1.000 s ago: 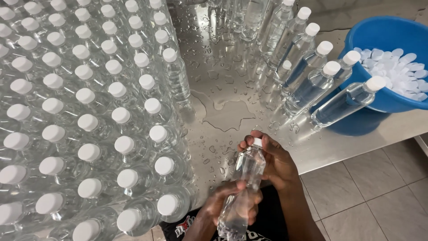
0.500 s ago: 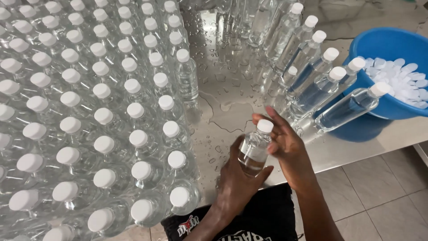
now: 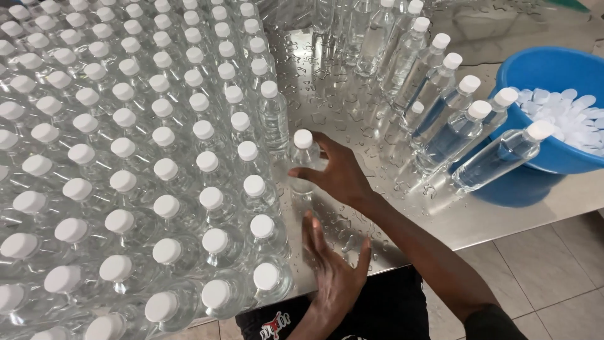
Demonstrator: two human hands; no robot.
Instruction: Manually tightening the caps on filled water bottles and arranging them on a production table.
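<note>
Capped bottle stands upright on the wet steel bench, right at the edge of the packed block of bottles, and my right hand is wrapped around its body from the right side, fingers curled on the clear plastic just under the white cap. To the left, that block of white-capped bottles fills the whole left end of the bench, row on row, shoulder to shoulder, down to the near edge. The one I hold sits just beside the outermost row, next to the bottle toward the far side. My left hand is over the near edge of the bench, flat and spread, fingers apart, holding nothing, close to the nearest corner bottles but I can't tell if it touches them. Water drops lie all over the bare steel between. Further right, a row of filled bottles leans tilted against a blue basin near the right edge; loose white caps are piled inside the basin.
</note>
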